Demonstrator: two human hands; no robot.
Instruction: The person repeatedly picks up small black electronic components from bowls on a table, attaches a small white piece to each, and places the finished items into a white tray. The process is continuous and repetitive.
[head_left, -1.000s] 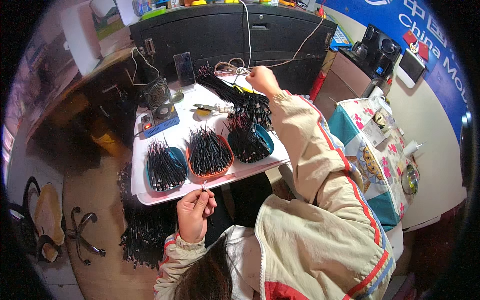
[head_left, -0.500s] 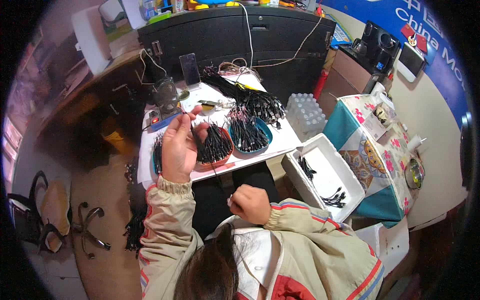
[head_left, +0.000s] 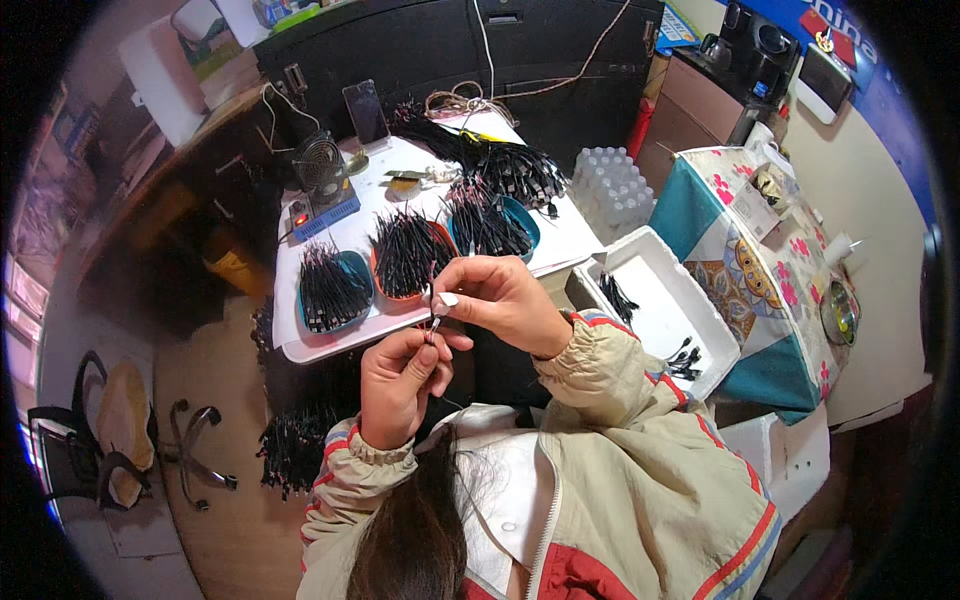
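"Grip first: how do the hands stand?"

"Both pinched. Left hand (head_left: pixel 402 385) has thumb and curled fingers pressed together; right hand (head_left: pixel 505 305), above it and to its right, pinches between thumb and forefinger."

"On what?"

"On a thin black cable (head_left: pixel 432 284), a short length of which stands nearly upright at the right fingertips. Whether both hold one piece or two, I cannot tell. Something small and pale shows between the hands, too small to identify."

"Position of the cable?"

"Between the hands, in front of the near edge of the white table (head_left: pixel 575 243) as seen from the head camera, close to the orange tray (head_left: pixel 447 240)."

"Contents of the table?"

"Three trays in a row near that edge, each heaped with black cables: a blue tray (head_left: pixel 362 272) at left, the orange one in the middle, a teal tray (head_left: pixel 527 220) at right. Behind the right one lies a loose cable pile (head_left: pixel 515 172). At the left rear, a round fan (head_left: pixel 320 165) stands by a blue device (head_left: pixel 328 214) with a lit orange switch."

"Off the table?"

"A white foam box (head_left: pixel 655 285) at the right, two small cable clusters inside; clear bottles (head_left: pixel 612 182) stand grouped behind it."
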